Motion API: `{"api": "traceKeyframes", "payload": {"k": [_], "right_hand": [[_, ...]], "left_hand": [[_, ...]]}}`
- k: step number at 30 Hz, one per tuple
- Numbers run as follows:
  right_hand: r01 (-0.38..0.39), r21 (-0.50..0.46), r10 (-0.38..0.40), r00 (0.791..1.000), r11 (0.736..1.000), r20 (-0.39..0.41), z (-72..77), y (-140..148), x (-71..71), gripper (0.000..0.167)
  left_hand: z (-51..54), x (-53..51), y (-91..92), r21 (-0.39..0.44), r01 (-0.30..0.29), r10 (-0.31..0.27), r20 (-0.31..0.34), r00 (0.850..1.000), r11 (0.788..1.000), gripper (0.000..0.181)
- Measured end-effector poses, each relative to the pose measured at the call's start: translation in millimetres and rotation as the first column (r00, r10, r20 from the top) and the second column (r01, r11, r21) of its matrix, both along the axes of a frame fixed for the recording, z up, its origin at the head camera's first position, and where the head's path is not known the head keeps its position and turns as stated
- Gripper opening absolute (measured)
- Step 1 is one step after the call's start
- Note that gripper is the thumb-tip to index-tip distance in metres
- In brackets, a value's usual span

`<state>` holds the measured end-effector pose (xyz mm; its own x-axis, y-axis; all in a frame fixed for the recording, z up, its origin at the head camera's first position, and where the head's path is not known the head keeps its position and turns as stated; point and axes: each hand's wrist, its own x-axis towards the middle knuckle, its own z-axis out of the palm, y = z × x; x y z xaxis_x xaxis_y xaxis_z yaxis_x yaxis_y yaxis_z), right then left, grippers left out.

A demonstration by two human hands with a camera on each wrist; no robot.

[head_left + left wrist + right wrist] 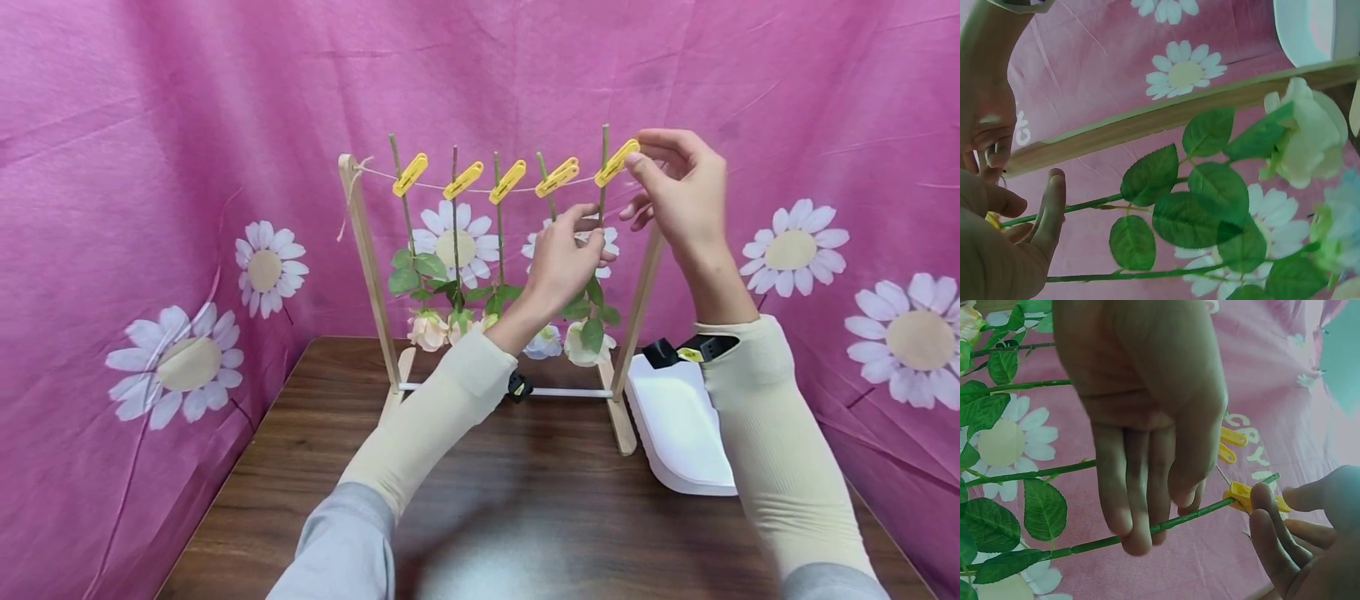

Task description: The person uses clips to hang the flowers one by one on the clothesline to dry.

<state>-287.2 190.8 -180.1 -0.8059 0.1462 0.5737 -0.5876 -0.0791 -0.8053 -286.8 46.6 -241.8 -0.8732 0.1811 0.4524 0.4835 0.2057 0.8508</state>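
Observation:
On the right end of a string point(433, 186), my right hand point(686, 187) pinches a yellow clothespin point(617, 162) between thumb and fingers. The clothespin sits on the green stem of a white rose point(587, 344), which hangs head down. My left hand point(564, 260) is at that stem just below the clothespin. In the right wrist view its fairly straight fingers point(1137, 540) overlap the stem point(1097, 544); firm contact cannot be told. Several more flowers hang upside down to the left, including a peach rose point(429, 331) and a pale blue one point(543, 342), each stem with its own yellow clothespin point(410, 175).
The string runs between two wooden posts point(369, 275) of a stand, joined low down by a white rod point(566, 392). A white tray point(678, 417) lies right of the stand on the brown wooden table point(330, 492). Pink cloth point(510, 67) with daisies surrounds it.

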Motion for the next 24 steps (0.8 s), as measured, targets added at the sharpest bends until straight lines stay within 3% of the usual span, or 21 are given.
{"api": "traceKeyframes", "payload": {"k": [3,8,13,20,24], "right_hand": [[0.036,-0.027,-0.037,0.999,0.999,-0.032,-3.3,2,2.8,0.028],[0.079,-0.044,-0.081,0.994,0.996,-0.069,-10.3,9,10.7,0.017],[0.084,-0.022,-0.085,0.994,0.996,-0.071,-23.4,20,19.2,0.01],[0.109,0.064,-0.107,0.994,0.992,-0.029,-47.6,40,28.0,0.011],[0.154,0.174,-0.158,0.987,0.973,0.009,-65.3,54,31.2,0.009]], "left_hand": [[-2.3,6.3,-5.8,-0.056,-0.007,0.003,-0.064,0.998,0.998,0.044],[-9.1,14.1,-22.7,-0.114,-0.04,0.018,-0.19,0.982,0.993,0.038],[-20.8,17.6,-48.9,-0.212,-0.082,0.03,-0.236,0.971,0.974,0.024],[-55.5,18.9,-96.5,-0.261,-0.068,0.001,-0.249,0.969,0.963,0.007],[-75.9,18.0,-126.5,-0.261,-0.096,0.024,-0.267,0.963,0.961,0.006]]}}
